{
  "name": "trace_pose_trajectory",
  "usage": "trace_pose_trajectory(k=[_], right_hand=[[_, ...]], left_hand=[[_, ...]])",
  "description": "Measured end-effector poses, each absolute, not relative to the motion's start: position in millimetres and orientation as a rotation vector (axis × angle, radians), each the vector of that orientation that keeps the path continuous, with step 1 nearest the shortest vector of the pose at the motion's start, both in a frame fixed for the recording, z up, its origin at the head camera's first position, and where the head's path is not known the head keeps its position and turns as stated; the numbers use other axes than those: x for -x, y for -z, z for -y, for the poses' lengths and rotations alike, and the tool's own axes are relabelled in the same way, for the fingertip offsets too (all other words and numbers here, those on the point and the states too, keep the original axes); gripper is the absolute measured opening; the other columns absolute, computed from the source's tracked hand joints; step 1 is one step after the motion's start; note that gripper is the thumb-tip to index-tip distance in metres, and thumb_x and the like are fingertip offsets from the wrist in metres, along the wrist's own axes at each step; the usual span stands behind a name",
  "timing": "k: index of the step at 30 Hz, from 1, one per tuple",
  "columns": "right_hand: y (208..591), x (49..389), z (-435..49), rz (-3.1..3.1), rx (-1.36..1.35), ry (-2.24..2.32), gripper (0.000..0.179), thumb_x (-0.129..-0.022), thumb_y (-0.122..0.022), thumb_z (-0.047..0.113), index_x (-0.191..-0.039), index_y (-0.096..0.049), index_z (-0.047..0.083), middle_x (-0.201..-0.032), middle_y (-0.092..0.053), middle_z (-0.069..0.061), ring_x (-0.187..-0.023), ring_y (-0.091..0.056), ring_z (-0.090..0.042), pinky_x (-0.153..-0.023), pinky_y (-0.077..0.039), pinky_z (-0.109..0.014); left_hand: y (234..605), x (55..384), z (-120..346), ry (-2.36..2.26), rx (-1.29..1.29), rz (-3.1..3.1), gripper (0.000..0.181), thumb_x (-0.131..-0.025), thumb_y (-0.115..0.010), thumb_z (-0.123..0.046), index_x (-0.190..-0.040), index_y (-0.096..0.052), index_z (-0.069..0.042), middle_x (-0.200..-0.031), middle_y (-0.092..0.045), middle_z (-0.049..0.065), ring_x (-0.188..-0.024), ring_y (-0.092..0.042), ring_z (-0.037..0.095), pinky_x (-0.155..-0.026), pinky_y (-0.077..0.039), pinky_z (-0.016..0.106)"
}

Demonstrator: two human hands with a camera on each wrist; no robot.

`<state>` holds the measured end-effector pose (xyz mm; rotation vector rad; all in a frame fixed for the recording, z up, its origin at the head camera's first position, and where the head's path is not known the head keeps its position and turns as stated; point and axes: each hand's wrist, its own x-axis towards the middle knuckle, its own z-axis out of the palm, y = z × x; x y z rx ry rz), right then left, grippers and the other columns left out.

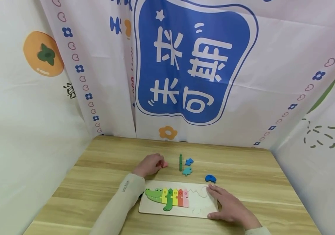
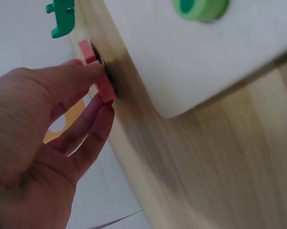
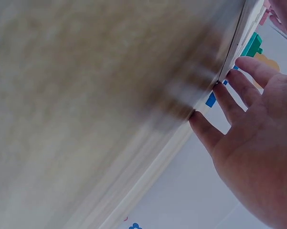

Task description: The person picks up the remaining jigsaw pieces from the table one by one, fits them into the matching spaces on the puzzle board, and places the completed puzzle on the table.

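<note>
My left hand (image 1: 152, 164) pinches a pink puzzle piece (image 2: 104, 86) between thumb and fingers, just above the table beyond the board. In the left wrist view the piece stands on edge, partly covered by the fingertips. The wooden puzzle board (image 1: 196, 212) lies below, with a crocodile's green head (image 1: 153, 195) and a row of yellow, green, red and pink pieces fitted at its left and middle. At the board's right end rests my right hand (image 1: 230, 204), fingers spread and fairly straight, thumb near the lower corner and fingertips near the upper one.
Behind the board lie a narrow green piece (image 1: 180, 162), a blue piece (image 1: 189, 161), a teal piece (image 1: 187, 171) and a dark blue curved piece (image 1: 210, 178). Printed cloth (image 1: 111, 98) hangs around the back and sides of the wooden table (image 1: 96, 163).
</note>
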<state>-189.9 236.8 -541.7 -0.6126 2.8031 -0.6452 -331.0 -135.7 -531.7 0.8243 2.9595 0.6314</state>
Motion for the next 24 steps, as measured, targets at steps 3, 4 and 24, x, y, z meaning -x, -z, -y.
trace_pose_trajectory(k=[3, 4, 24], right_hand=[[541.5, 189.3, -237.4, -2.801, 0.627, 0.643, 0.105, -0.075, -0.081, 0.068, -0.157, -0.046, 0.013, -0.167, -0.037, -0.008, -0.150, -0.038, -0.042, -0.115, -0.039, -0.065], [541.7, 189.2, -237.6, -2.802, 0.630, 0.640, 0.105, -0.075, -0.081, 0.068, -0.157, -0.046, 0.013, -0.167, -0.038, -0.009, -0.150, -0.038, -0.042, -0.115, -0.040, -0.065], [540.5, 189.0, -237.8, -2.800, 0.630, 0.631, 0.106, -0.075, -0.081, 0.068, -0.158, -0.045, 0.012, -0.167, -0.037, -0.010, -0.151, -0.037, -0.042, -0.116, -0.039, -0.065]], left_hand=[[531.9, 327.5, 137.2, -0.727, -0.813, -2.923, 0.011, -0.099, -0.070, -0.010, -0.109, -0.071, -0.014, -0.108, -0.068, 0.004, -0.096, -0.064, 0.019, -0.090, -0.058, 0.039], [531.5, 326.3, 137.5, -0.767, -0.809, -2.901, 0.013, -0.101, -0.068, -0.011, -0.113, -0.071, -0.014, -0.113, -0.068, 0.005, -0.101, -0.065, 0.020, -0.093, -0.058, 0.041], [520.9, 313.9, 152.8, -1.726, -0.625, -1.964, 0.058, -0.104, -0.059, -0.005, -0.157, -0.042, -0.023, -0.148, -0.041, 0.029, -0.126, -0.058, 0.051, -0.107, -0.055, 0.047]])
